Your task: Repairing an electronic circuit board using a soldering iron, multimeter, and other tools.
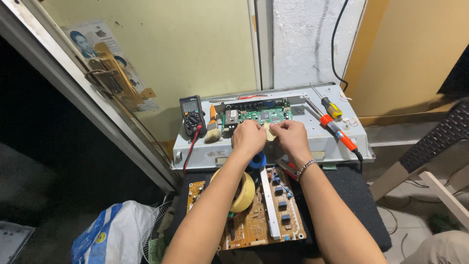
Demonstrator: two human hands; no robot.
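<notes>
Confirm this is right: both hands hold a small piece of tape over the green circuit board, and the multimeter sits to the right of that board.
One detail is wrong. The head view shows the multimeter to the left of the green circuit board, beside the brush, not to its right. The rest stands: the left hand and right hand hold a small piece of tape over that board.

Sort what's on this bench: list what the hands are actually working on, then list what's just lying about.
In hand:
left hand and right hand, pinching a pale strip of tape
green circuit board on the grey metal chassis, just beyond the fingers

Lying about:
multimeter
brush
soldering iron
yellow-handled screwdriver
yellow tape roll
brown circuit board
</notes>
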